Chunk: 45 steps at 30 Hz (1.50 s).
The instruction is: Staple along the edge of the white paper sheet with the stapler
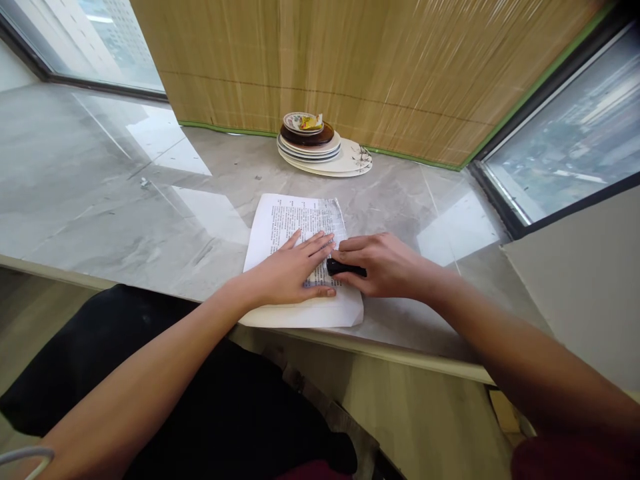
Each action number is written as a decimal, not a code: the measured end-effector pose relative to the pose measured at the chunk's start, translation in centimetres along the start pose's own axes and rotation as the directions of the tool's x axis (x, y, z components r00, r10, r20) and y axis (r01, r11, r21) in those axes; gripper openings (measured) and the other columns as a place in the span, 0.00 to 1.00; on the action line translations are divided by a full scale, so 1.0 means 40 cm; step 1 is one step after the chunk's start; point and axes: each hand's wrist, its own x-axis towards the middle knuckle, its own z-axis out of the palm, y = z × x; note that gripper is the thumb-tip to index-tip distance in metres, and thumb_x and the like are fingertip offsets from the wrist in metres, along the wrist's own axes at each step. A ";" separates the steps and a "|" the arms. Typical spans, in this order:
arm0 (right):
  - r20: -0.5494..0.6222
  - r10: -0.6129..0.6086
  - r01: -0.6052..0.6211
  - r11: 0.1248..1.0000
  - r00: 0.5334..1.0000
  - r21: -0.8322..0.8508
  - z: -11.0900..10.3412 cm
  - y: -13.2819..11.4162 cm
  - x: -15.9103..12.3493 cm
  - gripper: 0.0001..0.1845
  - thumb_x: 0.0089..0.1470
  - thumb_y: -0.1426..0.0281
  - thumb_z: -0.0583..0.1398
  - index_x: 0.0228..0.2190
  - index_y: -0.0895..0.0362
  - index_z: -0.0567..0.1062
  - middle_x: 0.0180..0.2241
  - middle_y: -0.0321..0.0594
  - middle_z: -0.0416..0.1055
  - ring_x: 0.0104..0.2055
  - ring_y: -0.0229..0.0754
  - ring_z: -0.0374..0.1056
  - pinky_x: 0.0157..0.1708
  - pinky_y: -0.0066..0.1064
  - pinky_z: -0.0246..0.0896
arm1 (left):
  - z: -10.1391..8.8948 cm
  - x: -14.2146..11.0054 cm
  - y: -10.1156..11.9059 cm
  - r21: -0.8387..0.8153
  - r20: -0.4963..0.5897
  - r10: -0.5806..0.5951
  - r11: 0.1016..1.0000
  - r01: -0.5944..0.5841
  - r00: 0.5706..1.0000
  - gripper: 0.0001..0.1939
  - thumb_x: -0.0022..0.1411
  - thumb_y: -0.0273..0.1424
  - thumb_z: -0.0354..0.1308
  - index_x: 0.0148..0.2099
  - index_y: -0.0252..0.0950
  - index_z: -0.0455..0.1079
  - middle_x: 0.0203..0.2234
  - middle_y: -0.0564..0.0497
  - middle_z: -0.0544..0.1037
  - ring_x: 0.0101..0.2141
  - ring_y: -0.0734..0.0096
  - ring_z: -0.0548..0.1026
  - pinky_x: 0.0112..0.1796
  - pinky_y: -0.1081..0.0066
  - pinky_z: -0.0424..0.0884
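Two bare forearms reach in from the near side, black cloth (225, 413) nearest me at left. Next, white printed paper (300, 317), lying flat at the near edge of the grey marbled stone ledge (125, 220). My left hand (295, 270): open, palm down, fingers spread on the paper. My right hand (383, 267), just beside it: closed around a small black oblong tool (347, 268), partly hidden by fingers, over the paper's right side. Farther, apart from the paper: stack of round plates (311, 152) on a white oval plate (355, 160), including a dark brown glossy plate (323, 139); small patterned dish (294, 121) on top, yellow wrapper (313, 123) in it. Far side: tan slatted blind (350, 60), green trim, windows left (120, 40) and right (570, 133).
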 end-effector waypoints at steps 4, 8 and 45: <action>0.089 0.061 -0.049 0.990 0.994 -0.131 -0.012 -0.033 0.012 0.09 0.67 0.68 0.62 0.38 0.60 0.81 0.38 0.45 0.81 0.35 0.45 0.73 0.31 0.37 0.53 | -0.005 0.000 0.004 0.034 0.032 -0.005 0.999 0.004 0.999 0.48 0.72 0.62 0.49 0.78 0.34 0.51 0.78 0.39 0.47 0.78 0.53 0.43 0.75 0.46 0.36; 0.114 0.085 -0.061 0.978 0.990 -0.199 -0.016 -0.044 0.017 0.12 0.67 0.68 0.61 0.34 0.61 0.81 0.36 0.48 0.81 0.33 0.46 0.73 0.30 0.37 0.52 | -0.013 -0.002 0.010 0.056 0.051 -0.017 0.998 0.014 0.999 0.47 0.72 0.62 0.48 0.78 0.33 0.51 0.78 0.40 0.46 0.78 0.55 0.42 0.75 0.46 0.36; 0.000 -0.015 0.015 0.986 1.000 0.167 0.001 0.001 0.009 0.08 0.67 0.68 0.61 0.36 0.58 0.78 0.32 0.41 0.72 0.34 0.43 0.69 0.35 0.35 0.61 | 0.003 -0.005 0.015 0.047 0.003 -0.011 0.999 0.010 1.000 0.47 0.74 0.60 0.44 0.80 0.31 0.48 0.78 0.38 0.46 0.78 0.53 0.44 0.74 0.48 0.35</action>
